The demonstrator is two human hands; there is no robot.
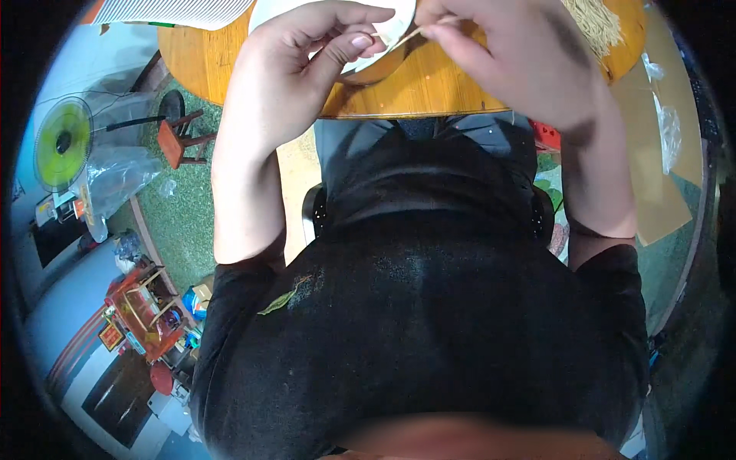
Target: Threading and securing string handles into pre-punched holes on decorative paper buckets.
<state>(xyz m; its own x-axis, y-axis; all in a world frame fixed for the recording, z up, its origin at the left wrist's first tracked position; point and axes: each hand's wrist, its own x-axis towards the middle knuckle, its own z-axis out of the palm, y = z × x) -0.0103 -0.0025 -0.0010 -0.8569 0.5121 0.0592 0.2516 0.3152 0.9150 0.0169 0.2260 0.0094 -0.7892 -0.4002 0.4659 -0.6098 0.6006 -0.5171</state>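
Observation:
Above a white plate (pixel 366 75) at the table's near edge, both my hands meet with fingertips close together. My left hand (pixel 303 57) is closed in a pinch, thumb against fingers, at one end of a thin tan strand (pixel 406 37). The other end is pinched between the thumb and fingers of my right hand (pixel 510 54). The strand slants up toward the right hand. Whether it is stiff or soft I cannot tell. To the right of my right hand lies a bundle of similar thin tan strands (pixel 596 27). My hands hide much of the plate.
The round wooden table (pixel 203 61) carries a white ribbed item (pixel 180 11) at its far left. On the left stand a green fan (pixel 64 143) and a small reddish stool (pixel 175 139). Flattened cardboard (pixel 652 207) and clear plastic (pixel 669 138) lie on the right.

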